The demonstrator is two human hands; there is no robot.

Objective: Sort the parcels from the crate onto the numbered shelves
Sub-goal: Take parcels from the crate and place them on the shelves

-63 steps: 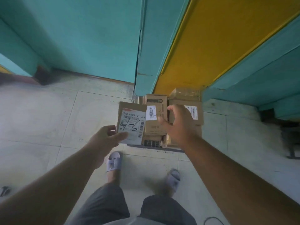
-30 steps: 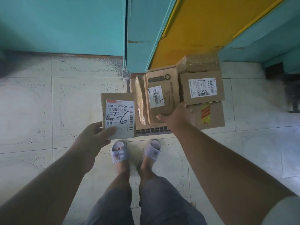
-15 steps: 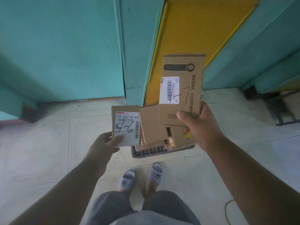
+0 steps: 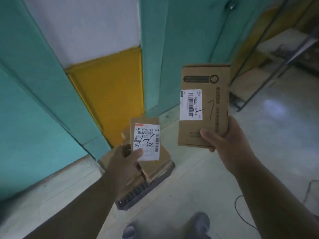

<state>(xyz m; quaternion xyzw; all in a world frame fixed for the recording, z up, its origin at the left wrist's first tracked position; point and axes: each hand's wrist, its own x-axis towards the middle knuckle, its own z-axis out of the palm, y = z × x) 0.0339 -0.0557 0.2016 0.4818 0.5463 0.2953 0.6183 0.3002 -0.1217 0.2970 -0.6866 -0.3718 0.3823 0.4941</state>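
My left hand (image 4: pixel 125 161) grips a small brown parcel (image 4: pixel 145 133) by its lower edge; its white label carries a handwritten "1-6". My right hand (image 4: pixel 226 142) holds a taller brown box (image 4: pixel 203 104) upright, with a barcode label and a handwritten "1-7". Both parcels are raised in front of me, the tall one higher and to the right. Below them on the floor sits the dark crate (image 4: pixel 138 194) with more cardboard parcels (image 4: pixel 160 163) inside, partly hidden by my left hand and forearm.
Teal and yellow painted wall panels (image 4: pixel 107 94) rise behind the crate. A metal shelf frame (image 4: pixel 276 66) stands at the far right. The floor is pale tile (image 4: pixel 189 195), with a thin cable (image 4: pixel 241 214) lying at lower right. My sandalled feet (image 4: pixel 200 223) show at the bottom.
My right hand pulled the tall box out of the crate and lifted it. My view has swung up and to the right, bringing the shelf frame into sight. The left hand kept its parcel.
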